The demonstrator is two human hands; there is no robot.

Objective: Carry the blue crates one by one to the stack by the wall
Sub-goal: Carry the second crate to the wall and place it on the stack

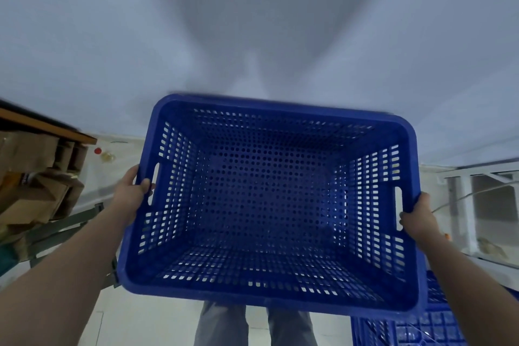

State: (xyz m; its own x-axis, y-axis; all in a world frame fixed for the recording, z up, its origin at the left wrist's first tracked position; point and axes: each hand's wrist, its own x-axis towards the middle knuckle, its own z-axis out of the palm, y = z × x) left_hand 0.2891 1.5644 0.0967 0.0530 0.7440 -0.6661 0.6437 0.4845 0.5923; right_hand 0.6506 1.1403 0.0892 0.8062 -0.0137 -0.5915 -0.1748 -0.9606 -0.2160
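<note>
I hold an empty blue perforated crate (269,205) in the air in front of me, open side up, tilted slightly down to the right. My left hand (134,191) grips its left rim beside the handle slot. My right hand (418,216) grips the right rim at the other handle slot. More blue crate (415,329) shows low at the bottom right, partly hidden under the held crate. A pale wall (252,36) fills the view straight ahead.
Cardboard boxes (36,177) are piled under a wooden shelf at the left, with metal bars (56,233) leaning below them. A white frame (477,205) stands at the right. My legs (252,326) show below the crate on a light floor.
</note>
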